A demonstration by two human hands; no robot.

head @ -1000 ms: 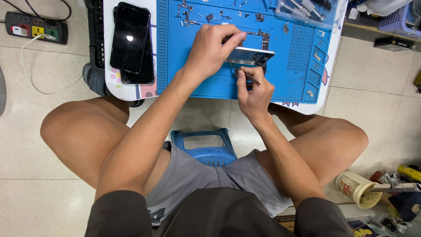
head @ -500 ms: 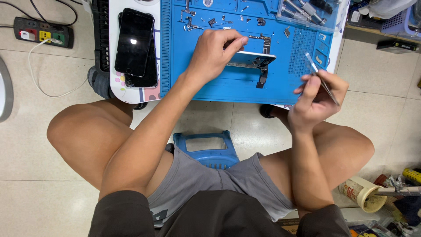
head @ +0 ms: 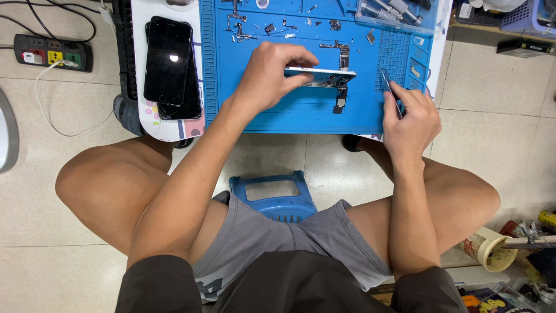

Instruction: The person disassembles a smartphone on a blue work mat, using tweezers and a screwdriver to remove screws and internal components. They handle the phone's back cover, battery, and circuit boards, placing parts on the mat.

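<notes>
Left hand (head: 267, 78) is clamped by the fingertips on the long edges of the thin white opened phone frame (head: 320, 76), holding it tilted up on edge over the middle of the blue silicone repair mat (head: 249, 110), with a stack of dark glossy phones (head: 169, 64) well off to its left. Right hand (head: 410, 119) is pinched shut on slim metal tweezers (head: 389, 90) near the mat's right edge. That frame looks light, stiff and pretty fragile inside, so I'd say the edges are the only safe place to grab it.
</notes>
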